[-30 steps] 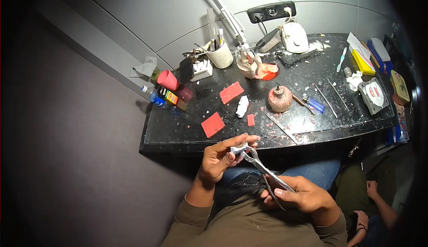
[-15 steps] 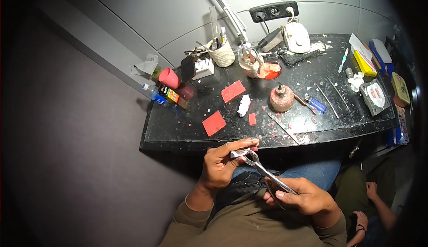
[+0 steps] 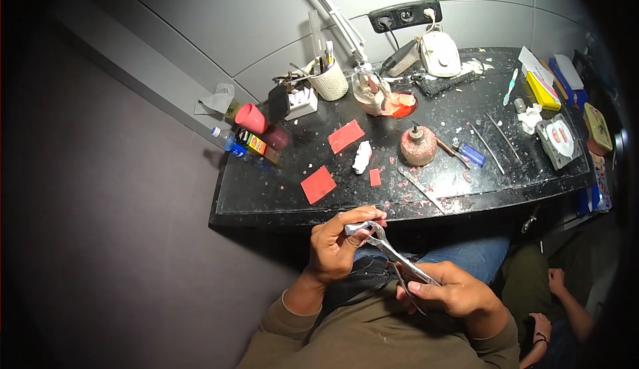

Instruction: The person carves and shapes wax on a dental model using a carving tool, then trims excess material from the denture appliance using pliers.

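My left hand (image 3: 327,252) is closed on a small whitish plaster-like piece (image 3: 355,228), with fingers over its top and the thumb beneath. Something pink shows at the fingertips, partly hidden. Metal pliers (image 3: 401,258) run from that piece down to my lap, their curved jaws at its right side. Whether the jaws bite into it, I cannot tell. My right hand (image 3: 459,290) is wrapped round the handles, which stand somewhat apart. Beyond my hands, on the black table (image 3: 266,199), lie red wax-like sheets (image 3: 318,184), a white lump (image 3: 361,157) and a knife-like tool (image 3: 421,189).
A pink-stained burner bottle (image 3: 419,146) stands mid-table beside a blue lighter (image 3: 472,155). Toward the right are thin tools (image 3: 502,136) and a dental model in a grey holder (image 3: 559,141). A tool cup (image 3: 329,80) stands behind. Another person's hands (image 3: 540,329) rest at lower right.
My left hand has turned the whitish piece slightly, so more of its pale side shows. The pliers have shifted a little with it. My right hand keeps its grip.
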{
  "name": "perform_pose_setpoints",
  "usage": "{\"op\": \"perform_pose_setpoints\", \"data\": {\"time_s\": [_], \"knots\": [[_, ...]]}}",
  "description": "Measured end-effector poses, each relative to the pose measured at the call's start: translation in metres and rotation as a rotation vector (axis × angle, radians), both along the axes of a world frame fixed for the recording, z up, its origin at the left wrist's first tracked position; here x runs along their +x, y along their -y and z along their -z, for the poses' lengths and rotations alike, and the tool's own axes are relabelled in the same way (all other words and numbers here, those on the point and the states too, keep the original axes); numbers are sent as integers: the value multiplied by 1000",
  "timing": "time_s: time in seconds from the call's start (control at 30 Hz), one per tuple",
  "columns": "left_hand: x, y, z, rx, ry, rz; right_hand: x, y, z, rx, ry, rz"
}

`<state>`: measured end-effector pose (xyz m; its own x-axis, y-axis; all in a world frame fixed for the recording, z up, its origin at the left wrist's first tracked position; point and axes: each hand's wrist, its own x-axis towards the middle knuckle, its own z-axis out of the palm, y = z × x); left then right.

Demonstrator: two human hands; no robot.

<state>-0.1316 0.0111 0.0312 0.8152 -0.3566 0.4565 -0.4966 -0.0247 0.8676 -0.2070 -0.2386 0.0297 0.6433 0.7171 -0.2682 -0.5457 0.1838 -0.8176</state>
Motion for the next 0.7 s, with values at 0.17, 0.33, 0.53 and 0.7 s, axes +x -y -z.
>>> {"op": "perform_pose_setpoints", "data": {"time_s": [0.17,0.33,0.53,0.7], "knots": [[5,-5,8,50,-18,-1,0,-12,-5,34,-84,73],[6,-5,9,14,-60,-5,1,-12,1,12,-40,35],[5,-4,9,-53,-146,6,1,-8,0,-19,-27,5],[9,-8,8,-4,-118,28,4,-3,-4,-5,-170,-33]]}}
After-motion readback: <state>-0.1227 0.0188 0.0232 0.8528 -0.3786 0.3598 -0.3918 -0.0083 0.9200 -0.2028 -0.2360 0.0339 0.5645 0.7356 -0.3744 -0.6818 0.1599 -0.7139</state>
